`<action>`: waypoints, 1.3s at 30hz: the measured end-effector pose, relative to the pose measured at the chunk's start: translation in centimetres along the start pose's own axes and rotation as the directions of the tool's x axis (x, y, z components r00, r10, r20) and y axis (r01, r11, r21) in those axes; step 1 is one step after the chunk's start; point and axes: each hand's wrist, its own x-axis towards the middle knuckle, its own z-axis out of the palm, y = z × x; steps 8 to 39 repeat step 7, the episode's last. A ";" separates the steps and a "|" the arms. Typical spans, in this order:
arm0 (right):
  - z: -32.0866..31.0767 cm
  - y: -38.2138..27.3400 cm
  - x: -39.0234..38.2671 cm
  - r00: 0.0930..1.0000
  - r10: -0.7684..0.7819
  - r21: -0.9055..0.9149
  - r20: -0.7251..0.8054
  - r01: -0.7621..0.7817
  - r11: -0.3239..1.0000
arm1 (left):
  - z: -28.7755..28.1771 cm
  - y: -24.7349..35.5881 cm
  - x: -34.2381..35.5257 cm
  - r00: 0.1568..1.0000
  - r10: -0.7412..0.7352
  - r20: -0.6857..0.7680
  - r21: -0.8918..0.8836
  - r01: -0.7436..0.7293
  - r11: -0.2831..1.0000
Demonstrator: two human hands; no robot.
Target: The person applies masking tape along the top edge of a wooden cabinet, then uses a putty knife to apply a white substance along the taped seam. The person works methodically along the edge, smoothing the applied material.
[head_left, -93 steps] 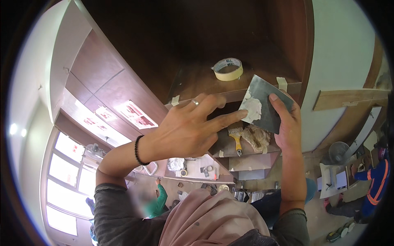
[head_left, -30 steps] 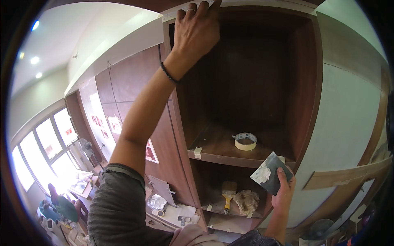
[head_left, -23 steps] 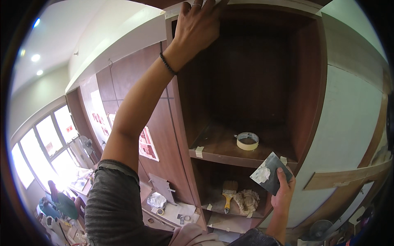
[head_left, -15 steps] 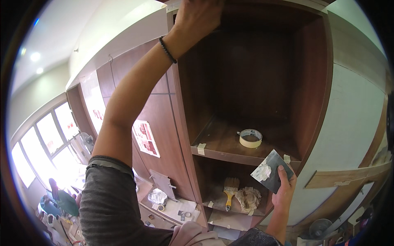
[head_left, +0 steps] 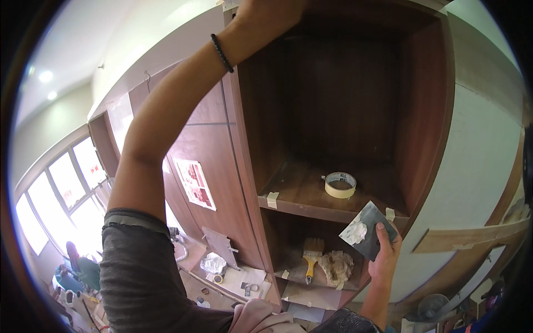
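Note:
My left hand (head_left: 269,19) reaches up to the top of the wooden cabinet (head_left: 344,89), with a dark beaded bracelet (head_left: 222,53) on its wrist. Its fingers run past the upper edge of the picture, so whatever they touch is hidden. Lower right, my right hand (head_left: 385,252) grips a thin grey square plate (head_left: 373,225), tilted, thumb on its face. A lump of white paste (head_left: 355,233) lies on that plate. Behind it, on the upper shelf, sits a roll of pale masking tape (head_left: 340,190).
On the shelf below lie a yellow-handled paintbrush (head_left: 312,261) and a crumpled beige rag (head_left: 336,267). Bits of tape (head_left: 272,200) stick to the shelf edges. Low on the left, a cluttered surface (head_left: 258,276) holds crumpled foil (head_left: 213,263). A printed sheet (head_left: 194,184) hangs on the panel.
My left forearm and elbow have shifted left, and the wrist has risen slightly. My right hand and its plate stay nearly where they were.

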 end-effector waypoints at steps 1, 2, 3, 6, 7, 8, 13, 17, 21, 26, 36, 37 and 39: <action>-0.3 0.1 0.1 1.000 0.004 -0.003 0.016 -0.004 1.000 | 0.2 -0.3 -0.2 0.998 0.020 0.059 0.018 -0.021 1.000; -0.8 0.1 0.2 0.999 0.007 -0.007 0.032 -0.007 1.000 | 0.3 -0.8 -0.8 0.998 0.041 0.051 0.029 -0.042 0.999; -1.1 0.1 0.2 0.999 0.007 -0.008 0.038 -0.007 1.000 | 0.3 -1.2 -1.2 0.997 0.064 0.035 0.034 -0.065 0.997; -1.0 0.0 0.3 0.998 0.034 0.001 0.058 -0.034 0.999 | 1.9 -3.0 -4.1 0.994 -0.024 0.103 0.011 0.023 1.000; -1.1 0.1 0.3 0.998 0.032 0.005 0.051 -0.032 0.999 | 2.0 -2.9 -4.9 0.981 -0.076 0.180 0.077 0.064 0.995; -1.1 0.1 0.3 0.998 0.032 0.005 0.051 -0.032 0.999 | 2.0 -2.9 -4.9 0.981 -0.076 0.180 0.077 0.064 0.995; -1.1 0.1 0.3 0.998 0.032 0.005 0.051 -0.032 0.999 | 2.0 -2.9 -4.9 0.981 -0.076 0.180 0.077 0.064 0.995; -1.1 0.1 0.3 0.998 0.032 0.005 0.051 -0.032 0.999 | 2.0 -2.9 -4.9 0.981 -0.076 0.180 0.077 0.064 0.995; -1.1 0.1 0.3 0.998 0.032 0.005 0.051 -0.032 0.999 | 2.0 -2.9 -4.9 0.981 -0.076 0.180 0.077 0.064 0.995; -1.1 0.1 0.3 0.998 0.032 0.005 0.051 -0.032 0.999 | 2.0 -2.9 -4.9 0.981 -0.076 0.180 0.077 0.064 0.995; -1.1 0.1 0.3 0.998 0.032 0.005 0.051 -0.032 0.999 | 2.0 -2.9 -4.9 0.981 -0.076 0.180 0.077 0.064 0.995; -1.1 0.1 0.3 0.998 0.032 0.005 0.051 -0.032 0.999 | 2.0 -2.9 -4.9 0.981 -0.076 0.180 0.077 0.064 0.995; -1.1 0.1 0.3 0.998 0.032 0.005 0.051 -0.032 0.999 | 2.0 -2.9 -4.9 0.981 -0.076 0.180 0.077 0.064 0.995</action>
